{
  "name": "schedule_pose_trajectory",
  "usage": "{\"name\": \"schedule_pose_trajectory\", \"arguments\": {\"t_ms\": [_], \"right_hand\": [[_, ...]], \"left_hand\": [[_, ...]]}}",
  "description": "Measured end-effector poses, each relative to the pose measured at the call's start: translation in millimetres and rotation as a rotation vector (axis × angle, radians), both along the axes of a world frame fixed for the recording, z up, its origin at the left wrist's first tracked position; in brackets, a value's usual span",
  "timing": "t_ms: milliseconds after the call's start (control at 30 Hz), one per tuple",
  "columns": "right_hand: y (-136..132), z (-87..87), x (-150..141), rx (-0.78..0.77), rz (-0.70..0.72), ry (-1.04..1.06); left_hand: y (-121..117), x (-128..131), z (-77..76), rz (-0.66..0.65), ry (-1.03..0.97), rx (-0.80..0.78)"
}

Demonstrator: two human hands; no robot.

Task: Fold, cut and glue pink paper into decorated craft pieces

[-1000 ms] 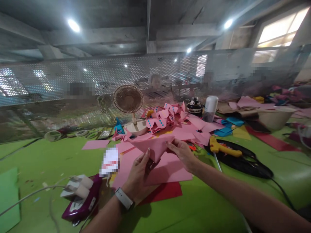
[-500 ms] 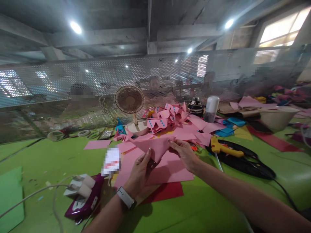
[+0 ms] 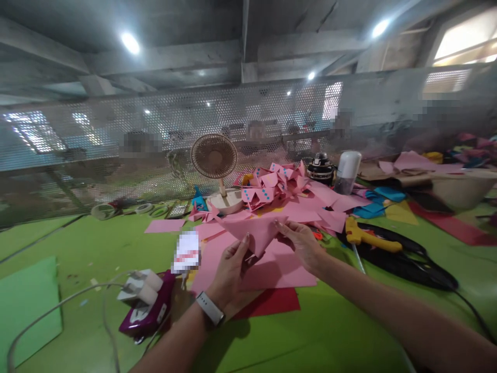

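A folded piece of pink paper (image 3: 256,233), roughly a triangle with its point downward, is held up between my two hands. My left hand (image 3: 235,259), with a watch on its wrist, grips the lower left side, thumb on the near face. At the upper right corner, my right hand (image 3: 301,241) pinches the paper between thumb and fingers. Beneath lie flat pink sheets (image 3: 287,269) and a red sheet (image 3: 272,303). Just beyond is a heap of folded pink paper pieces (image 3: 272,181), some with blue dots.
A small fan (image 3: 214,158) stands behind the paper. To the right, a yellow glue gun (image 3: 370,238) rests by a black tray (image 3: 411,264). A purple power strip (image 3: 145,316) with plugs and cables lies left. A perforated screen (image 3: 163,114) closes off the far side.
The whole view has shifted slightly, so the scene sits further right. Both hands keep their hold on the folded pink paper, with almost no change in pose.
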State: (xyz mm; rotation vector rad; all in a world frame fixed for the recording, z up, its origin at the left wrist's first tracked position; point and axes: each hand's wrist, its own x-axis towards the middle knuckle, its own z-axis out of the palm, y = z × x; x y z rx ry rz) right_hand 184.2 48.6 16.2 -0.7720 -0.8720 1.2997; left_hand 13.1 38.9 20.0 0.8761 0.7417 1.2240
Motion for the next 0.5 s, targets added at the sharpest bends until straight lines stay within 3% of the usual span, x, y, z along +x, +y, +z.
{"name": "schedule_pose_trajectory", "arguments": {"t_ms": [267, 433, 500], "right_hand": [[2.6, -3.2, 1.7, -0.041, 0.002, 0.085], [6.5, -2.8, 5.4, -0.097, -0.078, 0.138], [4.1, -1.8, 4.8, -0.097, -0.039, 0.085]], "left_hand": [[-1.5, -1.4, -0.8, -0.003, 0.066, 0.042], [-0.8, -1.5, -1.1, 0.017, 0.024, 0.017], [-0.9, -1.0, -1.3, 0.049, -0.005, 0.017]]}}
